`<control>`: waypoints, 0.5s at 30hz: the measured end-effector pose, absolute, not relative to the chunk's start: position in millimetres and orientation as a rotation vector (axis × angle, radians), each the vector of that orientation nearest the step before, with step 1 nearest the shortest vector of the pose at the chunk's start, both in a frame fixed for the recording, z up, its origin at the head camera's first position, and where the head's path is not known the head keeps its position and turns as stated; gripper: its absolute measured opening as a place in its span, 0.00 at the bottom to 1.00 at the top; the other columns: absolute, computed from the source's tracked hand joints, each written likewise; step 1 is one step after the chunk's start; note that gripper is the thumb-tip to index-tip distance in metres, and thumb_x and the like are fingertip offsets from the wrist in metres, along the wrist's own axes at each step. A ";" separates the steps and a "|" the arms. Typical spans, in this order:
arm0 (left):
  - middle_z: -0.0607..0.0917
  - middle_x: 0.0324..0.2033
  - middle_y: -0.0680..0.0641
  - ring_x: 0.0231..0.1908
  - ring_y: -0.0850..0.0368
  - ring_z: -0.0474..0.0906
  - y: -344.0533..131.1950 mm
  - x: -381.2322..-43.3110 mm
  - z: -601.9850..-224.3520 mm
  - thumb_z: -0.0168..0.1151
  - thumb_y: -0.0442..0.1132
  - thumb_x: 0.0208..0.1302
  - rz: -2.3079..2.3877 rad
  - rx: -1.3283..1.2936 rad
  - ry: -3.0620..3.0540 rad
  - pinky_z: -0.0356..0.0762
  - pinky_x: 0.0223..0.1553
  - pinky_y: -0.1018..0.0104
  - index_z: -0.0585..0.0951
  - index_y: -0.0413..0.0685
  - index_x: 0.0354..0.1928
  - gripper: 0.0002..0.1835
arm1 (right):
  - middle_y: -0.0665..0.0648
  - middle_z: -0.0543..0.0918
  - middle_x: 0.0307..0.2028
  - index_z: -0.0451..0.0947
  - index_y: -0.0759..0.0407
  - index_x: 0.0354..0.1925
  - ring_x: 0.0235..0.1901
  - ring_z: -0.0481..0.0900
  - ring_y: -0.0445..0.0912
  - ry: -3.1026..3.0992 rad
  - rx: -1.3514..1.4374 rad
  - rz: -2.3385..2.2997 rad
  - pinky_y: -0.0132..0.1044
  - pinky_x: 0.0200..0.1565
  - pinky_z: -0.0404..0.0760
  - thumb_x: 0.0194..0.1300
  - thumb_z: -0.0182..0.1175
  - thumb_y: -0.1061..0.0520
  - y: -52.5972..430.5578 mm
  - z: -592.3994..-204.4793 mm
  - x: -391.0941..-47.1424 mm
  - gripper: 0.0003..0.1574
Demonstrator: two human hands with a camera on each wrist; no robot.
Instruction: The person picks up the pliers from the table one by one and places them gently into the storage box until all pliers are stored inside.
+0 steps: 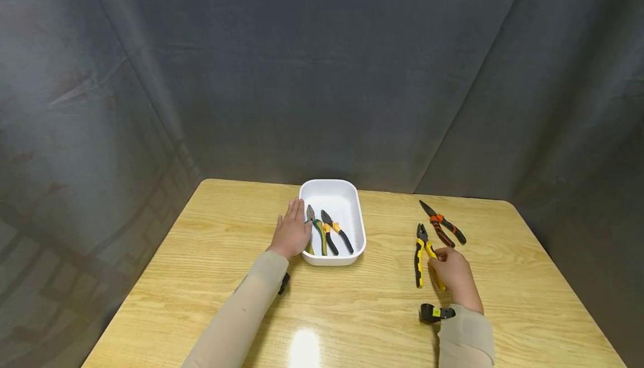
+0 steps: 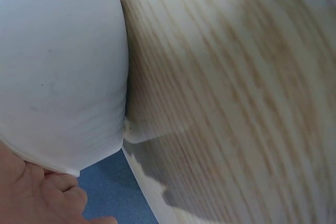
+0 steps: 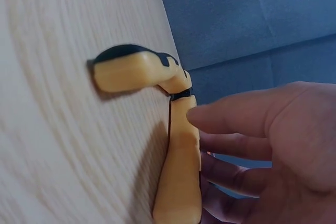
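Note:
My left hand (image 1: 292, 231) rests with straight fingers on the left rim of a white tray (image 1: 329, 193). Inside it lie pliers with green and yellow handles (image 1: 323, 238), partly behind the hand, and pliers with orange and black handles (image 1: 345, 240). In the left wrist view the tray's outer wall (image 2: 63, 66) fills the upper left, above the hand (image 2: 42, 198). Over to the right, my right hand (image 1: 457, 276) pinches one handle of yellow and black pliers (image 1: 419, 262). The right wrist view has the thumb and fingers on opposite sides of that handle (image 3: 181, 166); the handles stand spread.
Beyond the right hand, long-nose pliers with orange and black handles (image 1: 443, 230) lie on the wooden table (image 1: 226, 234). A dark grey curtain (image 1: 322, 88) hangs behind the table's far edge and along both sides.

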State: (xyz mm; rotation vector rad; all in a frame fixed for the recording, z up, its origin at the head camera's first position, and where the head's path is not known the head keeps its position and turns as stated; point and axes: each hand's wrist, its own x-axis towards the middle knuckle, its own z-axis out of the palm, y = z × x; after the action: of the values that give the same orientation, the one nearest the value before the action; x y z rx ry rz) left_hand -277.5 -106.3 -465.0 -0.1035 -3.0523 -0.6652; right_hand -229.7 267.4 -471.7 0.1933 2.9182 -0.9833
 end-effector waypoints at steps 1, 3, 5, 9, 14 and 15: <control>0.44 0.73 0.44 0.72 0.49 0.38 -106.2 -277.4 -464.7 0.40 0.49 0.73 -0.669 -0.102 -3.052 0.42 0.68 0.43 0.45 0.43 0.73 0.34 | 0.73 0.76 0.43 0.68 0.78 0.53 0.41 0.75 0.61 2.915 0.200 -0.986 0.52 0.40 0.75 0.64 0.54 0.59 267.5 -471.7 -229.8 0.25; 0.45 0.73 0.44 0.72 0.49 0.38 -106.2 -277.3 -464.6 0.40 0.49 0.73 -0.664 -0.103 -3.052 0.42 0.68 0.43 0.45 0.43 0.73 0.34 | 0.72 0.76 0.42 0.69 0.78 0.52 0.40 0.75 0.60 2.913 0.220 -0.991 0.51 0.40 0.75 0.64 0.55 0.59 267.7 -472.2 -229.8 0.25; 0.45 0.73 0.43 0.72 0.48 0.38 -106.2 -277.8 -464.8 0.40 0.49 0.73 -0.664 -0.110 -3.052 0.41 0.68 0.43 0.45 0.42 0.73 0.34 | 0.72 0.77 0.41 0.70 0.78 0.51 0.38 0.75 0.59 2.913 0.238 -0.994 0.50 0.38 0.75 0.63 0.55 0.59 267.9 -472.8 -229.2 0.24; 0.45 0.73 0.43 0.72 0.48 0.38 -105.9 -278.5 -464.7 0.40 0.49 0.72 -0.660 -0.119 -3.052 0.42 0.68 0.42 0.45 0.42 0.73 0.34 | 0.69 0.77 0.37 0.71 0.78 0.49 0.34 0.75 0.56 2.912 0.268 -1.012 0.45 0.33 0.75 0.61 0.56 0.60 267.8 -473.8 -228.1 0.23; 0.44 0.73 0.44 0.72 0.50 0.36 -105.7 -278.2 -463.7 0.40 0.49 0.73 -0.667 -0.103 -3.068 0.41 0.68 0.44 0.44 0.43 0.74 0.35 | 0.65 0.76 0.32 0.71 0.78 0.47 0.30 0.73 0.52 2.896 0.307 -1.038 0.38 0.26 0.73 0.58 0.59 0.63 267.1 -473.4 -227.2 0.22; 0.43 0.73 0.44 0.72 0.50 0.36 -105.9 -278.0 -463.4 0.40 0.49 0.73 -0.665 -0.097 -3.071 0.41 0.68 0.44 0.44 0.43 0.74 0.35 | 0.65 0.76 0.32 0.71 0.78 0.47 0.30 0.73 0.52 2.893 0.311 -1.044 0.37 0.26 0.72 0.58 0.60 0.63 266.9 -473.3 -227.4 0.22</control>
State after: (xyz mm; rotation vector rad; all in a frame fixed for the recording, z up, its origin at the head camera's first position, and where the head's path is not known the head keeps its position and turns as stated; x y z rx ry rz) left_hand -278.0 -105.9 -463.4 -0.0970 -3.0713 -0.6655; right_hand -227.4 266.9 -473.3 0.3106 2.8934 -1.0440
